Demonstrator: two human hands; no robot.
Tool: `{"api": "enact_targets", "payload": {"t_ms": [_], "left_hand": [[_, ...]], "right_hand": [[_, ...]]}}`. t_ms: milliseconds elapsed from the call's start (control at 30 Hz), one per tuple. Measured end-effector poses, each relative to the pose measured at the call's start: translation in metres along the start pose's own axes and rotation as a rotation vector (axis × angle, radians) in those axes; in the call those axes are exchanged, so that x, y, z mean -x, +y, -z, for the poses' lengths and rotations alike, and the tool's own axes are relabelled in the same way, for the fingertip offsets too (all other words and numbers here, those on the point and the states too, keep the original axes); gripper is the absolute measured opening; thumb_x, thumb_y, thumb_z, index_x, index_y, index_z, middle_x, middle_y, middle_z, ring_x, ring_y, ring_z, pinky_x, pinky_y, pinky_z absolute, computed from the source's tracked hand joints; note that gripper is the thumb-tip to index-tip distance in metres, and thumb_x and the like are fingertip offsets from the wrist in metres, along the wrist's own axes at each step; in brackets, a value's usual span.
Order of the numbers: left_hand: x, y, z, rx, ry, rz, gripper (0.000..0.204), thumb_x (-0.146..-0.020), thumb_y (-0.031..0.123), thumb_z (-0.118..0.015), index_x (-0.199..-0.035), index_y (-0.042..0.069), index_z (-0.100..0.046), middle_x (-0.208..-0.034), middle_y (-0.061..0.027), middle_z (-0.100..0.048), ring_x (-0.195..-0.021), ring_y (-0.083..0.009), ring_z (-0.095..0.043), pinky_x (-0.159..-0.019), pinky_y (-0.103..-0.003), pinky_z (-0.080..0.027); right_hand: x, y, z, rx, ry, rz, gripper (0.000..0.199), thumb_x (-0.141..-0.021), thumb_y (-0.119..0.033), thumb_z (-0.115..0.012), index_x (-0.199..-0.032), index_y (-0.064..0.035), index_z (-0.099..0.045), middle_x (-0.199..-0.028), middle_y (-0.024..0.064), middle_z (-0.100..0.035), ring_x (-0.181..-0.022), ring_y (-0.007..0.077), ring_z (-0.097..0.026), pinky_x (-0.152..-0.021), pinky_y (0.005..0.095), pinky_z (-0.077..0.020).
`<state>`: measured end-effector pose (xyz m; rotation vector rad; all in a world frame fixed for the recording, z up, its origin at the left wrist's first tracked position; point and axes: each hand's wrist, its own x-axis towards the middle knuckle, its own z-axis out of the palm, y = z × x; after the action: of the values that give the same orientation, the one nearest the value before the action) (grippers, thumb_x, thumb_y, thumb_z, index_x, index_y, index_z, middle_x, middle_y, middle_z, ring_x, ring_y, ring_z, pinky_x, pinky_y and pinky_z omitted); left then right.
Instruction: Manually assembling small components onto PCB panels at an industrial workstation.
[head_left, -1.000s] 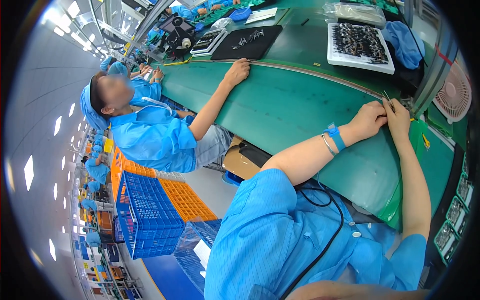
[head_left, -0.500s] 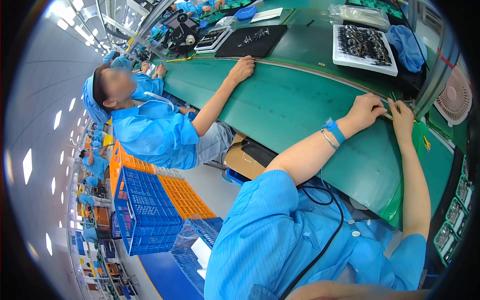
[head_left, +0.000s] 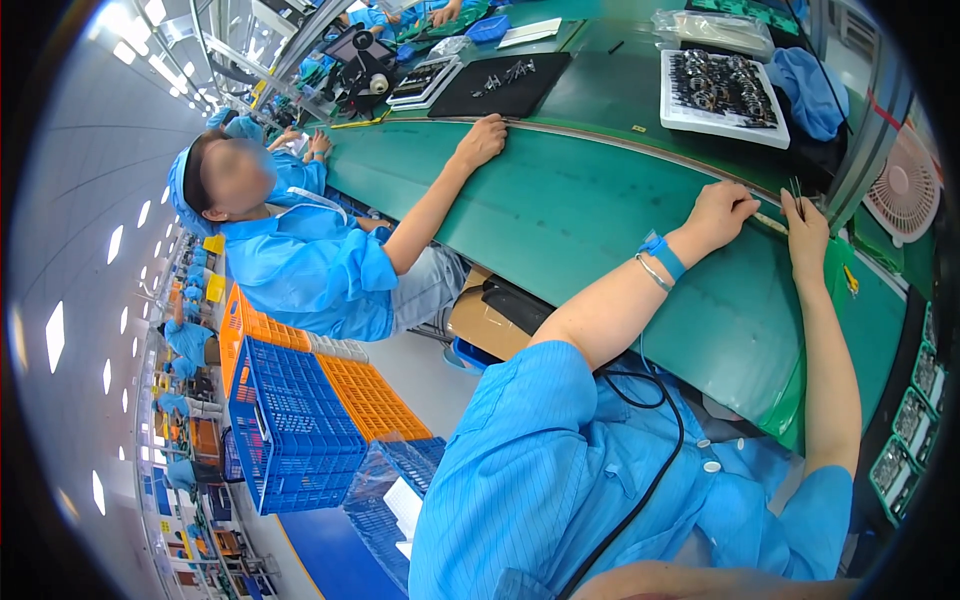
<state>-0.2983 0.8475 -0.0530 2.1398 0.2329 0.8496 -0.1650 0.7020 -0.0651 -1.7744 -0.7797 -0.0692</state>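
My left hand [head_left: 722, 214] rests at the long thin rail [head_left: 640, 147] that runs along the green mat. Its fingers are pinched together, and what lies between them is too small to make out. My right hand [head_left: 806, 232] is a little to the right, closed round a pair of thin metal tweezers [head_left: 796, 188] whose prongs point up and away. A short pale strip [head_left: 768, 222] shows along the rail between my two hands. Around my left wrist is a blue wrist strap [head_left: 663, 256] with a cord.
Beyond the rail stands a white tray [head_left: 722, 132] of small dark parts beside a blue cloth [head_left: 808, 92]. A pink fan [head_left: 902, 188] is at the right, above circuit boards [head_left: 912, 425]. At the left a co-worker's hand [head_left: 482, 142] touches the rail; blue crates [head_left: 295, 430] stand below.
My left hand has shifted slightly left, away from my right hand, widening the gap and baring the pale strip. My right hand stays nearly in place with the tweezers.
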Motion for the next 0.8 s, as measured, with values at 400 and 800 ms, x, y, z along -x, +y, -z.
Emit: {"api": "enact_targets", "payload": {"t_ms": [400, 800], "left_hand": [[-0.005, -0.002, 0.001, 0.275, 0.108, 0.179, 0.019, -0.096, 0.016, -0.069, -0.089, -0.001, -0.074, -0.069, -0.0057, -0.068, -0.06, -0.0101, -0.06, -0.055, -0.027, -0.047], [-0.004, 0.004, -0.009, 0.158, -0.018, 0.106, 0.019, -0.096, 0.019, -0.069, -0.09, 0.001, -0.073, -0.072, -0.0058, -0.069, -0.066, -0.0119, -0.063, -0.062, -0.029, -0.051]], "right_hand": [[0.001, 0.001, -0.003, -0.029, -0.037, -0.007, 0.043, -0.099, -0.034, -0.069, -0.077, 0.0013, -0.057, -0.067, 0.0007, -0.048, -0.066, 0.0084, -0.038, -0.059, 0.0285, -0.0333], [-0.001, 0.005, 0.001, 0.135, -0.056, 0.068, 0.044, -0.098, -0.041, -0.065, -0.083, 0.0008, -0.066, -0.073, 0.0163, -0.062, -0.066, 0.0275, -0.057, -0.064, 0.04, -0.0439]]}}
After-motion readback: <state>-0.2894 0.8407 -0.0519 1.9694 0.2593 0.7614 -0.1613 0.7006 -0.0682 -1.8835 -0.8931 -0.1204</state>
